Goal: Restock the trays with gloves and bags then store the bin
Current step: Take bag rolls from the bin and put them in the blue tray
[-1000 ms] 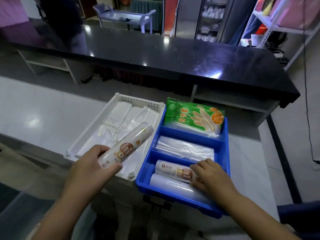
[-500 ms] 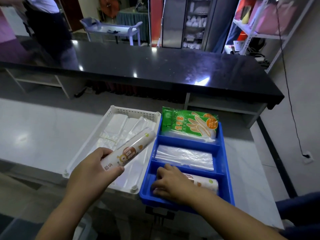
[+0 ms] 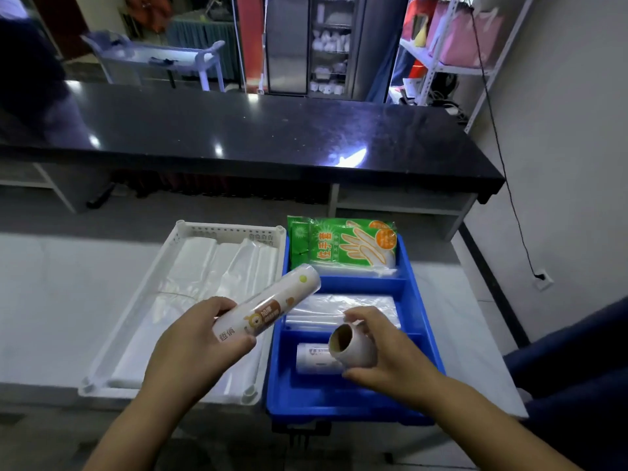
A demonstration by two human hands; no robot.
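Blue tray sits on the counter beside a white tray. Left grip wraps a full bag roll above them. Right grip curls round a second roll over the near compartment. Either roll could slip and tumble off the counter edge.

One wide-angle view, worn on the head, faces forward and tilts down. The left hand with its roll and the right hand with its tube sit close to the lens, low in the middle, forearms entering from the bottom edge. The white tray and blue tray lie just beyond; the counter crosses above them, shelves far behind
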